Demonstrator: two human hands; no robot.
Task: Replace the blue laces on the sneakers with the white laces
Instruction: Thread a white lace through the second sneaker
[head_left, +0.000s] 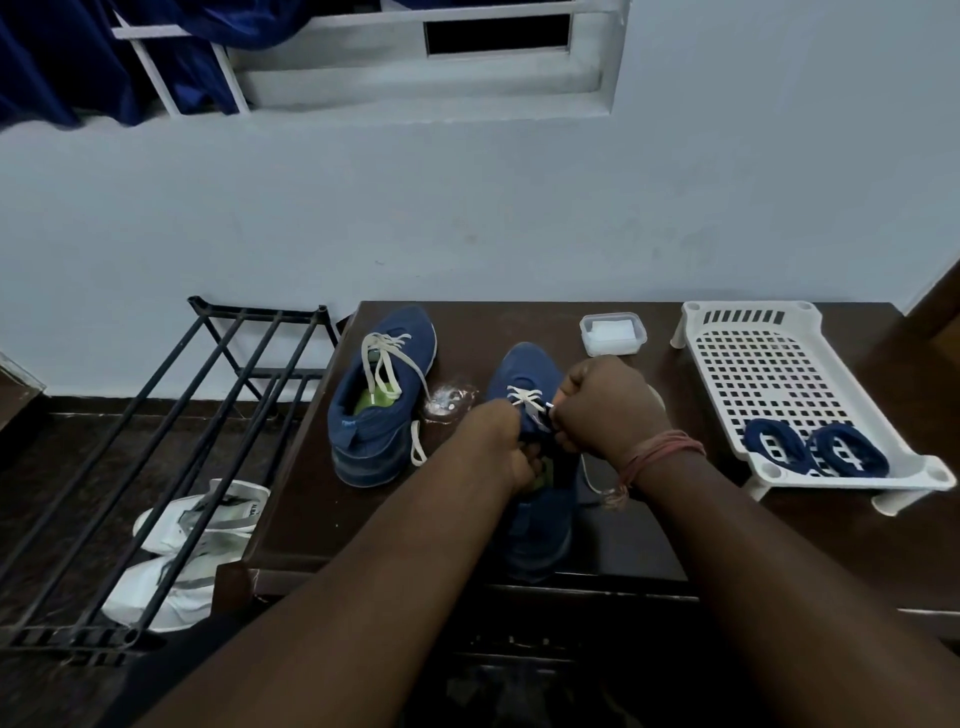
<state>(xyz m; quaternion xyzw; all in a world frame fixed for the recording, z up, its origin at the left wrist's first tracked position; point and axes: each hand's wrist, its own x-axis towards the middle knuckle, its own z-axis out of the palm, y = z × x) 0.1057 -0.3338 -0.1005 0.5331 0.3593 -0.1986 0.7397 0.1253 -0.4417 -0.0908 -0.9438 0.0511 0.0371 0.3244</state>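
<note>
Two blue sneakers stand on a dark wooden table (649, 519). The left sneaker (379, 395) carries a white lace, loosely threaded with its ends hanging loose. The right sneaker (535, 467) has a white lace (527, 397) crossed through its lowest eyelets near the toe. My right hand (608, 410) pinches one end of that lace beside the eyelets. My left hand (498, 441) grips the sneaker's upper near the tongue. Two coiled blue laces (815, 447) lie in a white slotted tray (769, 364) at the right.
A small clear lidded box (613, 332) sits at the table's back near the wall. A crumpled clear wrapper (449, 402) lies between the sneakers. A black metal shoe rack (171, 441) stands to the left with white shoes (192, 551) beneath it.
</note>
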